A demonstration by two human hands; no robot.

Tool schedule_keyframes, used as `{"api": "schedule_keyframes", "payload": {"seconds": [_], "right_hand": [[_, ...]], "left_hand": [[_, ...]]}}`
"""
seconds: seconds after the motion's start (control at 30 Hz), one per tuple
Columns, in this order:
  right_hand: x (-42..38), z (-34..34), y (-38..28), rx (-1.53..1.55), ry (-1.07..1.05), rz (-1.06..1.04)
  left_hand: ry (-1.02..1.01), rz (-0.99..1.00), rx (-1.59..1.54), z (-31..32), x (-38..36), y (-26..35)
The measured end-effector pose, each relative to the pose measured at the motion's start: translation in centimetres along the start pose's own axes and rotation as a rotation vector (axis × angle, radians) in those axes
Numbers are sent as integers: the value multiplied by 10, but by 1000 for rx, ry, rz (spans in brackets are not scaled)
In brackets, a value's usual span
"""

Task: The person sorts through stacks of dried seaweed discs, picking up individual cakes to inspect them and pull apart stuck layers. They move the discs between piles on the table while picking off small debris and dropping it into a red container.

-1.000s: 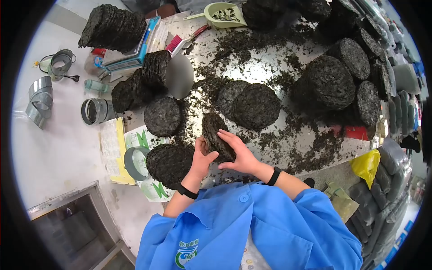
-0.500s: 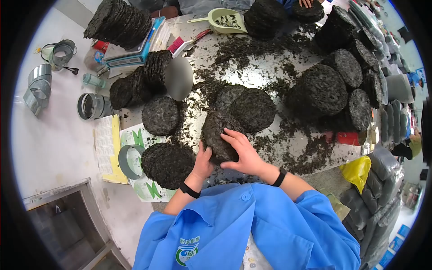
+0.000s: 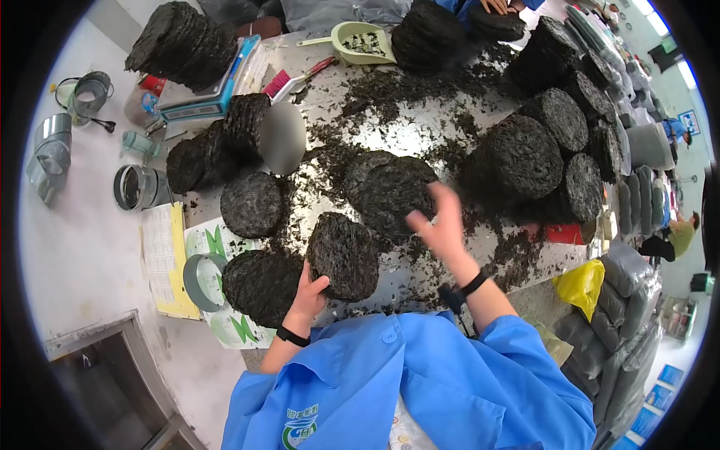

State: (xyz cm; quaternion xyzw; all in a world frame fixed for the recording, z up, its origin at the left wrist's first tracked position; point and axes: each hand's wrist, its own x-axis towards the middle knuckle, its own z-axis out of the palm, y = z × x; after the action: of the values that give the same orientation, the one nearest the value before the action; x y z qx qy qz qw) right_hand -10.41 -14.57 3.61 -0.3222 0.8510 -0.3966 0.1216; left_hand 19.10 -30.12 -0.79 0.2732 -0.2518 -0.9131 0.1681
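Observation:
My left hand [image 3: 307, 295] grips the lower left edge of a dark round seaweed-like cake [image 3: 343, 257], its fingers partly hidden beneath it. To the right, my right hand [image 3: 441, 221] is off that cake, slightly blurred, with thumb and fingers apart beside the right edge of another dark disc [image 3: 398, 196]. That disc overlaps a greyer one [image 3: 365, 176] behind it. On the left lie a round disc [image 3: 252, 205] and a wider dark stack [image 3: 261, 289].
Stacks of dark discs [image 3: 519, 157] stand at the right, near a red object [image 3: 565, 234]. A blue scale [image 3: 196, 109], red brush [image 3: 299, 80], dustpan [image 3: 362, 43] and metal ring [image 3: 204, 282] are around the table. Another person's hand [image 3: 498, 6] shows at the top.
My right hand has let go of the cake and moved right towards the neighbouring disc. The cake in my left hand has shifted slightly left and lower, and the whole view has moved a little.

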Motion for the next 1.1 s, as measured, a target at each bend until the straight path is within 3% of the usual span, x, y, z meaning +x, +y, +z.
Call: {"api": "schedule_keyframes", "payload": {"seconds": [0.07,0.13,0.27,0.33,0.4,0.47,0.53,0.6,0.67,0.73,0.8,0.87,0.93,1.0,1.03,1.07,1.1], "right_hand": [[-38,23,-39,79,-334,-282],[-74,43,-74,160,-522,-243],[-71,42,-68,315,-570,-188],[-55,23,-52,469,-539,-139],[-31,5,-31,446,-502,207],[-9,15,15,683,-176,297],[20,20,61,716,-108,319],[23,7,64,-29,116,201],[6,-5,42,-47,118,143],[-24,-3,3,-155,-180,-392],[-49,9,-29,-236,-403,-633],[-60,29,-31,-198,-361,-866],[-52,31,-28,-42,-327,-729],[-50,9,-42,194,-253,-29],[-42,6,-39,407,-96,83],[-29,4,-31,618,57,197],[-17,5,5,557,48,242]], "left_hand": [[-40,5,83,9,-3,-2],[-69,-20,124,17,-1,-9],[-27,-10,196,32,1,-5],[36,-18,155,34,-2,6],[56,21,187,24,-3,11],[182,30,116,12,-1,16],[246,75,99,-5,1,10],[340,96,141,-4,2,13],[327,122,103,-4,5,12],[411,33,28,-16,-1,7],[405,-4,-7,7,0,6],[380,-106,-58,21,-2,6],[296,-140,-150,21,-9,22],[85,97,508,-1,-25,55],[226,344,1003,-22,-29,66],[505,417,1608,-42,-43,84],[691,422,1753,-69,-55,89]]}}
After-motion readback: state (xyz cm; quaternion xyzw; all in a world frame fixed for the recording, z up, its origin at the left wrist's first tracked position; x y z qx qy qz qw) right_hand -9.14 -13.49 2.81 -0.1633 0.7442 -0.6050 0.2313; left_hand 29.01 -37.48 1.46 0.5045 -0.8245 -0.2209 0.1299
